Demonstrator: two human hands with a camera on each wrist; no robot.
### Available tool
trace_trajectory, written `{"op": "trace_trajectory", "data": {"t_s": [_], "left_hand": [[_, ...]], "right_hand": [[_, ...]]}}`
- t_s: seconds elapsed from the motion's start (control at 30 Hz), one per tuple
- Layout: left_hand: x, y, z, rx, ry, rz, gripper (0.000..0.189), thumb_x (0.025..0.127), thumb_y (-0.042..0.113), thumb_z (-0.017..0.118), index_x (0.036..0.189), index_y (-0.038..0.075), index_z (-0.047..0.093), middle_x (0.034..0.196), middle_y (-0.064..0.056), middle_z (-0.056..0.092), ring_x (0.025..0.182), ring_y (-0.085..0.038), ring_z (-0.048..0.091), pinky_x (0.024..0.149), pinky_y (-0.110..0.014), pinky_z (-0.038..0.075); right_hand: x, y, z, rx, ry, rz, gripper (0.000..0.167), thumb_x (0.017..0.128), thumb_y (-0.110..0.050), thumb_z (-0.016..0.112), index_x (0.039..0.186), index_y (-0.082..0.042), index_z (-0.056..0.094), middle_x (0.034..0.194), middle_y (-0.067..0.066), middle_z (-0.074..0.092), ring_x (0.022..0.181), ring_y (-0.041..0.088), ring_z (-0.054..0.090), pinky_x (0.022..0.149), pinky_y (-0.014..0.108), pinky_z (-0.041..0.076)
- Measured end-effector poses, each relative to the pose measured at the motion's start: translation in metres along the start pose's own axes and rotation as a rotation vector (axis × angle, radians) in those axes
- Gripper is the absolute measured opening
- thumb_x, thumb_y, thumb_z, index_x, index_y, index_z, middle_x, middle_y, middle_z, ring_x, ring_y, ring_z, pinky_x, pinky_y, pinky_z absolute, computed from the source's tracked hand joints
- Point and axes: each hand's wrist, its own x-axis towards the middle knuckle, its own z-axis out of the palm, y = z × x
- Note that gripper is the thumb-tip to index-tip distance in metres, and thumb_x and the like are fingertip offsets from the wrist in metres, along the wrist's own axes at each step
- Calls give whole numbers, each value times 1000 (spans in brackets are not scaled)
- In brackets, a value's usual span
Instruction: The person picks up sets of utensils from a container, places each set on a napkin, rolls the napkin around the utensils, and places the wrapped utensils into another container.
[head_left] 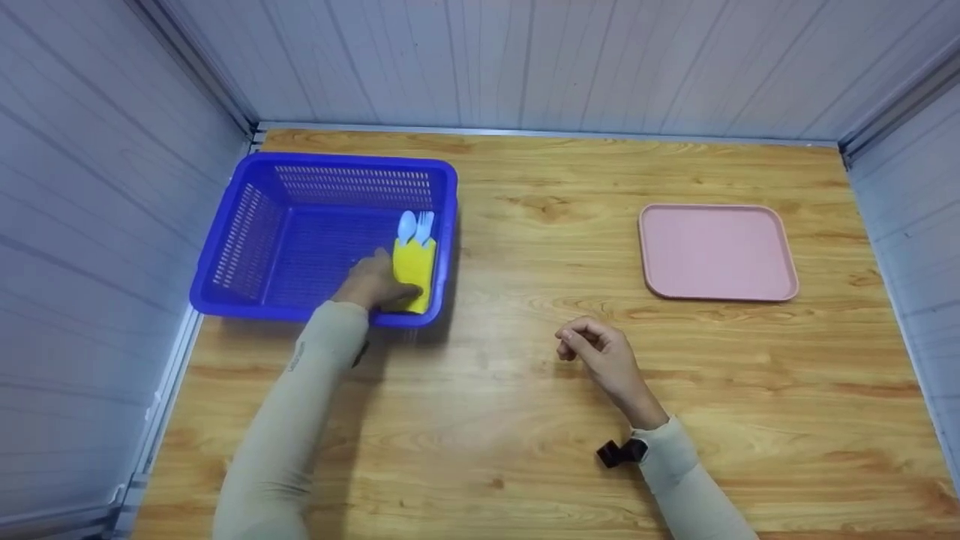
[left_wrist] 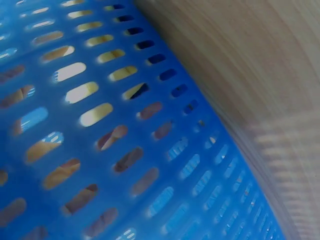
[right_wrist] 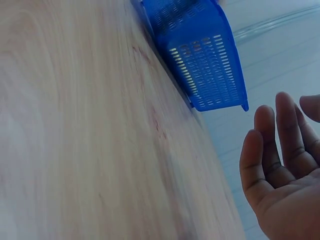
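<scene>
Left hand (head_left: pixel 373 285) down inside the blue basket (head_left: pixel 247 244), fingers curled round the lower end of a yellow cutlery sleeve (head_left: pixel 415 276). Sleeve lying in the basket's near right corner, close against the right wall, long axis running near to far across the worktop, open end pointing toward the far edge. Two utensil heads poking out of that open end, side by side: one pale spoon (head_left: pixel 406 225) and one pale fork (head_left: pixel 424 223), both aimed at the far wall. One sleeve, one spoon, one fork, one basket.

Basket standing at the far left corner of the wooden table (head_left: pixel 525 390), its left side close along the left edge. Seen through the left wrist camera only as slotted blue wall (left_wrist: pixel 150 165) with wood grain beside it; grip not visible from there.

Right hand (head_left: pixel 600 356) hovering near the middle of the table, well apart from the basket, holding nothing, fingers loosely curled in the head view. From the right wrist camera, fingers (right_wrist: pixel 267 150) relaxed and slightly bent, palm showing, basket (right_wrist: pixel 205 55) beyond.

One pink tray (head_left: pixel 716 251) lying flat toward the far right corner, well apart from both hands.
</scene>
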Motion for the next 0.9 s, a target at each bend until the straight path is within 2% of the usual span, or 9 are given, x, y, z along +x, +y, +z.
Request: {"op": "trace_trajectory", "data": {"t_s": [0.13, 0.27, 0.37, 0.47, 0.57, 0.67, 0.8, 0.9], "left_hand": [[-6, 1, -5, 14, -7, 4, 93, 91, 42, 70, 149, -14, 23, 142, -36, 41, 132, -49, 41, 111, -57, 32], [-15, 6, -10, 37, 12, 14, 75, 95, 43, 65, 139, -12, 39, 126, -30, 55, 113, -42, 54, 100, -55, 44], [-26, 14, -14, 36, 70, 46, 69, 97, 44, 60, 138, -10, 44, 123, -25, 58, 109, -38, 56, 96, -53, 47], [-43, 25, -16, -11, 166, 106, 69, 100, 43, 56, 143, -8, 43, 134, -25, 54, 121, -39, 52, 102, -54, 43], [-63, 39, -12, -79, 300, 188, 66, 100, 41, 57, 145, -5, 44, 138, -23, 52, 124, -38, 51, 102, -52, 43], [-82, 54, 1, -142, 463, 313, 61, 99, 36, 61, 143, -4, 47, 134, -22, 55, 119, -34, 54, 99, -48, 46], [-102, 70, 29, -171, 664, 566, 54, 97, 26, 67, 137, -7, 51, 131, -23, 58, 121, -34, 56, 105, -44, 44], [-112, 78, 54, -176, 727, 721, 54, 95, 21, 70, 136, -9, 52, 134, -26, 57, 126, -36, 53, 110, -43, 39]], "right_hand": [[-1, -1, -2, -17, 10, -1, 15, 98, -6, 63, 96, 9, 67, 81, 20, 65, 73, 21, 65, 69, 31, 57], [-1, -2, -5, -32, 9, -3, 15, 98, -6, 63, 96, 9, 68, 81, 20, 66, 73, 21, 66, 69, 31, 57], [-1, -5, -8, -33, 0, -11, 16, 98, -5, 62, 97, 11, 67, 81, 22, 65, 73, 20, 65, 69, 30, 57], [1, -10, -15, -40, -23, -16, 18, 99, -4, 61, 99, 13, 65, 84, 25, 65, 76, 20, 65, 71, 31, 57], [3, -16, -24, -77, -39, -6, 18, 99, -5, 61, 103, 12, 66, 88, 25, 65, 79, 22, 65, 73, 35, 57], [5, -23, -33, -133, -35, 8, 18, 99, -7, 61, 107, 8, 67, 93, 23, 67, 84, 24, 65, 76, 38, 57], [5, -32, -39, -190, -22, 9, 19, 100, -9, 61, 112, 5, 67, 100, 23, 67, 92, 28, 66, 81, 39, 57], [2, -37, -39, -228, -21, -9, 21, 100, -7, 60, 115, 7, 65, 106, 24, 67, 97, 25, 66, 86, 35, 55]]}}
